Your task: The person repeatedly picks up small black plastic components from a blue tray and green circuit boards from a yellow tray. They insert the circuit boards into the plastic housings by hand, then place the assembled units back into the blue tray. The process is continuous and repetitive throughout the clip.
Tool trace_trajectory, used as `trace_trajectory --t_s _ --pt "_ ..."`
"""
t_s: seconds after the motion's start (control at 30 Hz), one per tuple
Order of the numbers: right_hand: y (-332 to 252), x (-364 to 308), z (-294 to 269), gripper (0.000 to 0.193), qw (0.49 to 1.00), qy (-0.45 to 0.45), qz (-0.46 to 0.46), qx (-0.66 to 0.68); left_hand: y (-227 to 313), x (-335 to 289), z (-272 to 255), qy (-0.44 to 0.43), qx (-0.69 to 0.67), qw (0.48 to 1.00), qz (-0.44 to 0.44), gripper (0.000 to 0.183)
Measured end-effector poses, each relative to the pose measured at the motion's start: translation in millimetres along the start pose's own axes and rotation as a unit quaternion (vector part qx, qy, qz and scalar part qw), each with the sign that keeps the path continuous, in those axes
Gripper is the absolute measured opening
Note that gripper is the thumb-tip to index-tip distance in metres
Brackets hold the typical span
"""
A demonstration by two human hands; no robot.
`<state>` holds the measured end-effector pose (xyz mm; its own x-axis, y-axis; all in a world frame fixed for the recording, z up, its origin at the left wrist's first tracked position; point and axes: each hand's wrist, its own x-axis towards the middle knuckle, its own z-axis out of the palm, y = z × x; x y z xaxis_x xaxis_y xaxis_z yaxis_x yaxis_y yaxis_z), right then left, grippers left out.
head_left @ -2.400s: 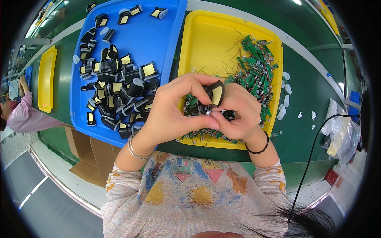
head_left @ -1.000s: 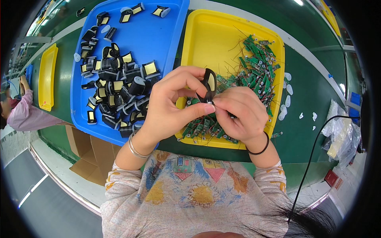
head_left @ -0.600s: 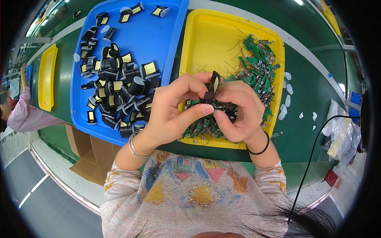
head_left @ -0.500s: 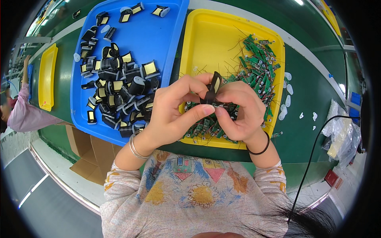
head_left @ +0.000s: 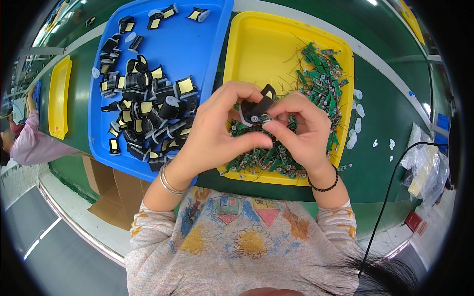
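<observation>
Between my hands, above the yellow tray's near part, is a small black plastic housing (head_left: pixel 260 107) with a pale patch at its upper end. My left hand (head_left: pixel 212 130) grips it with the fingers behind; its thumb is stretched out below, apart from the piece. My right hand (head_left: pixel 302 130) pinches at the housing's right side with thumb and forefinger. By those fingertips a small round silver part (head_left: pixel 255 119) shows in the housing's opening; whatever else is pinched there is too small to make out.
A blue tray (head_left: pixel 197 29) on the left holds many similar black housings (head_left: pixel 143 106). The yellow tray (head_left: pixel 256 29) holds wired green circuit boards (head_left: pixel 326 79). White oval pieces (head_left: pixel 360 111) lie to its right, near a plastic bag (head_left: pixel 424 158) and black cable (head_left: pixel 387 197). Another person (head_left: pixel 37 140) is at far left.
The housing has tilted, and its opening with the round silver part now shows. My left thumb has come away from the piece and moved lower.
</observation>
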<state>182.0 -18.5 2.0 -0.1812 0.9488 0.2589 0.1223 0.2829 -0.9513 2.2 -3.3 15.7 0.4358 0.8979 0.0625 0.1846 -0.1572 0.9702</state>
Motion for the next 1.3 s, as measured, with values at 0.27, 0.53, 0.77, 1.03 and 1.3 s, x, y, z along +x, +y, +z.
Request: trace_trajectory --t_s 0.27,0.53,0.77,1.03,1.3 --pt "0 -2 1 0.016 0.976 -0.023 0.123 0.176 -10 1 -11 0.031 0.088 0.993 0.072 0.035" --pt "-2 -1 2 0.014 0.967 -0.006 0.148 0.207 -3 4 1 0.064 -0.29 0.954 -0.037 0.043" --pt "0 -1 -1 0.013 0.932 -0.036 0.149 0.327 -12 3 -4 -0.046 -0.381 0.916 -0.116 0.043" --pt "1 -2 -2 0.011 0.929 -0.034 0.164 0.329 -16 3 2 -0.05 -0.384 0.914 -0.122 0.043" --pt "-1 -2 1 0.011 0.929 -0.022 0.164 0.331 -14 2 5 -0.026 -0.358 0.928 -0.101 0.034"
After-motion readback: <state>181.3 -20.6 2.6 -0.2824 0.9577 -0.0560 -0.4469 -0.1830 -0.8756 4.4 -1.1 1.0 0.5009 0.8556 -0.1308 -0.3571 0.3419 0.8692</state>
